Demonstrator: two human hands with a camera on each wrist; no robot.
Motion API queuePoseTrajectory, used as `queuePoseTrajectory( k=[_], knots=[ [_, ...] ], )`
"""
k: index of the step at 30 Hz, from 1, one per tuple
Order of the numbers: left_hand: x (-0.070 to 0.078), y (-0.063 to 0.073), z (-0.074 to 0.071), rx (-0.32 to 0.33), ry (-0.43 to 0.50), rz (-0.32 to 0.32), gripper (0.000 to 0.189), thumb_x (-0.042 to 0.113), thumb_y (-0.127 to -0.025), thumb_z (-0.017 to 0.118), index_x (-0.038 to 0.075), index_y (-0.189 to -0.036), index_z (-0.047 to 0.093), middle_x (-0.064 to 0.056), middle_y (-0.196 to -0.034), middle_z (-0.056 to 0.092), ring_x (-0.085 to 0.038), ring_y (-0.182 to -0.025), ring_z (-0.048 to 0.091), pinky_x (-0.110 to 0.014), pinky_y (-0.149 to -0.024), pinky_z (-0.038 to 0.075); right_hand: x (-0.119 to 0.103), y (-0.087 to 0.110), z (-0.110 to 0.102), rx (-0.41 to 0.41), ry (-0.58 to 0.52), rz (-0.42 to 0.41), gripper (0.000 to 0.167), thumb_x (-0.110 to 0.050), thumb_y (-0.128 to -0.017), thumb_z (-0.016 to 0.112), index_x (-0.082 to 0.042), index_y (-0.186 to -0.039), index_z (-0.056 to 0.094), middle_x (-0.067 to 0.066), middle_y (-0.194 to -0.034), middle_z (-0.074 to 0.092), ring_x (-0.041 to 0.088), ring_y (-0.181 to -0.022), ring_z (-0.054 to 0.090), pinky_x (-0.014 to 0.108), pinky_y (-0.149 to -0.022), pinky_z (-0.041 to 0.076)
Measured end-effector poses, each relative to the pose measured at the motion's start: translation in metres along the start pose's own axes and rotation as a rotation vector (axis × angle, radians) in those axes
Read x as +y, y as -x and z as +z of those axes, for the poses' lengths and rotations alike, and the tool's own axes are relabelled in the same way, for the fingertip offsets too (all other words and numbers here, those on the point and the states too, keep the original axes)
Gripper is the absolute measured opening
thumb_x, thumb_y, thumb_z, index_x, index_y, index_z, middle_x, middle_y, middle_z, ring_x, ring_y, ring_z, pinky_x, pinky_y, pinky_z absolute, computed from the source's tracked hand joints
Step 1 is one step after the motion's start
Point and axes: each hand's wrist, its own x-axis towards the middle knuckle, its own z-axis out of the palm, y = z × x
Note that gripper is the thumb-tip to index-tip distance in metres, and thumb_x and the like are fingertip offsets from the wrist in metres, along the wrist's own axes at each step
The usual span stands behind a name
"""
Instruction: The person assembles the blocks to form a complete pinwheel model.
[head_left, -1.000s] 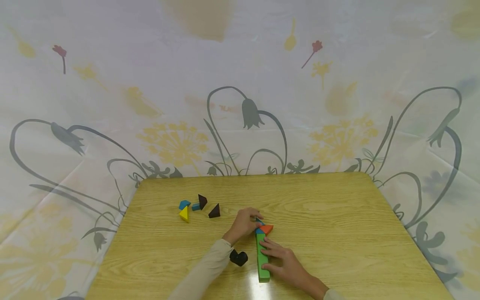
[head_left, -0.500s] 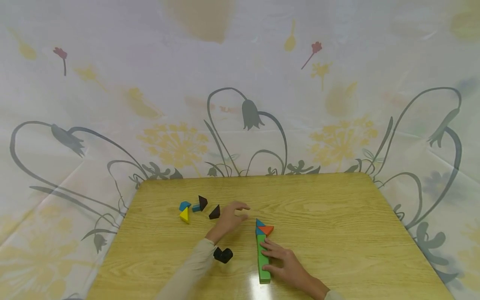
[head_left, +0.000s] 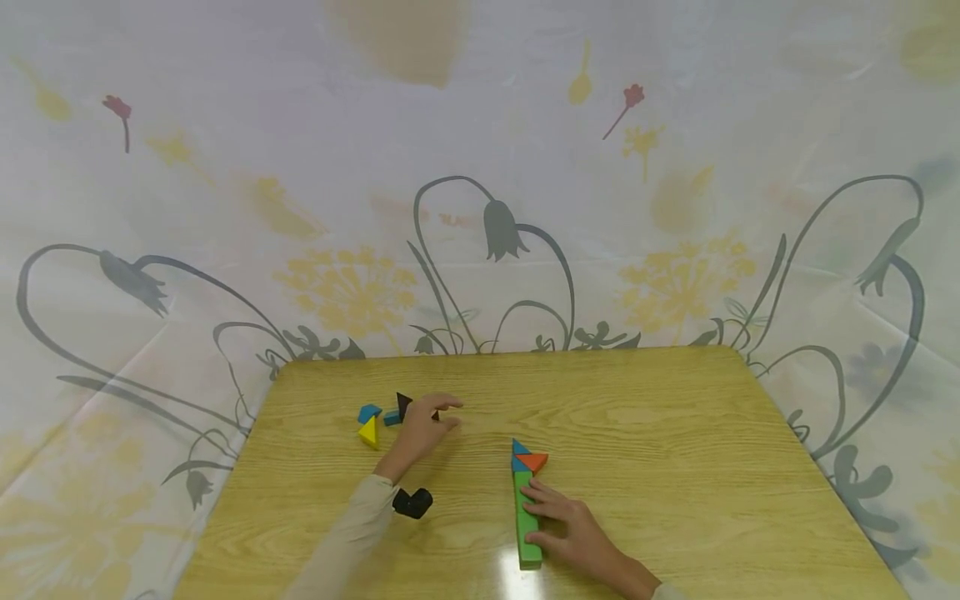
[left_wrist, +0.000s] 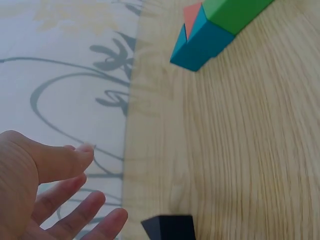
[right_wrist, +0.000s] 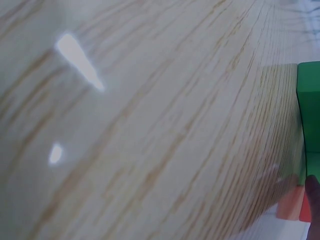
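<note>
In the head view, my left hand is over the table's left part, thumb and fingers spread apart with nothing between them. It partly covers a black block; in the left wrist view a black block shows beside the fingertips. My right hand rests its fingers along the right side of a row of green blocks. At the far end of that row sit blue triangular blocks and an orange triangular block pointing right. In the right wrist view, only a fingertip touches the row's edge.
Left of the left hand lie a yellow triangular block, a blue angular block, a small blue block and a dark block. A black device sits at the left wrist. The wooden table meets a flower-printed backdrop.
My left hand has let go of the blue triangular block at the row's far end and moved left to the black block. My right hand has stayed on the green blocks.
</note>
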Motion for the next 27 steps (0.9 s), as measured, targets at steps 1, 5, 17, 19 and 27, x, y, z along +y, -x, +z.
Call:
queuePoseTrajectory(
  k=[1, 5, 17, 19, 27],
  knots=[
    [-0.001, 0.001, -0.003, 0.011, -0.003, -0.01, 0.022, 0.005, -0.086, 0.068, 0.005, -0.108, 0.07, -0.014, -0.116, 0.063, -0.035, -0.105, 0.057, -0.047, -0.082, 0.051, 0.0, 0.0, 0.0, 0.0, -0.001, 0.0, 0.04, -0.004, -0.076, 0.076, 0.013, -0.11, 0.064, 0.029, -0.122, 0.056, 0.054, -0.114, 0.044, 0.026, -0.101, 0.038],
    [-0.005, 0.005, -0.015, 0.03, 0.008, -0.065, 0.023, 0.003, -0.086, 0.068, 0.005, -0.109, 0.069, -0.015, -0.118, 0.061, -0.037, -0.107, 0.056, -0.047, -0.084, 0.052, 0.001, 0.0, 0.001, 0.001, 0.001, -0.008, 0.04, -0.004, -0.076, 0.076, 0.014, -0.109, 0.064, 0.028, -0.122, 0.057, 0.054, -0.114, 0.045, 0.031, -0.1, 0.041],
    [-0.023, 0.014, -0.044, 0.077, -0.023, -0.118, 0.026, 0.001, -0.086, 0.068, 0.001, -0.111, 0.067, -0.019, -0.114, 0.061, -0.039, -0.105, 0.056, -0.051, -0.087, 0.048, 0.004, 0.002, 0.002, 0.013, -0.01, -0.013, 0.04, -0.003, -0.075, 0.076, 0.013, -0.11, 0.064, 0.029, -0.122, 0.056, 0.053, -0.114, 0.045, 0.024, -0.101, 0.038],
    [-0.026, 0.015, -0.046, 0.081, -0.028, -0.132, 0.026, 0.002, -0.085, 0.068, 0.001, -0.111, 0.067, -0.018, -0.114, 0.062, -0.038, -0.105, 0.056, -0.051, -0.088, 0.047, 0.005, 0.002, 0.002, 0.015, -0.007, -0.016, 0.04, -0.003, -0.075, 0.076, 0.013, -0.11, 0.064, 0.028, -0.122, 0.056, 0.053, -0.114, 0.045, 0.023, -0.101, 0.037],
    [-0.034, 0.017, -0.047, 0.086, -0.092, -0.183, 0.026, 0.001, -0.083, 0.07, 0.0, -0.109, 0.067, -0.019, -0.113, 0.062, -0.037, -0.105, 0.057, -0.051, -0.086, 0.049, 0.006, 0.002, 0.003, 0.024, 0.009, -0.037, 0.04, -0.003, -0.074, 0.077, 0.012, -0.109, 0.065, 0.028, -0.121, 0.057, 0.053, -0.113, 0.046, 0.024, -0.101, 0.038]
  ],
)
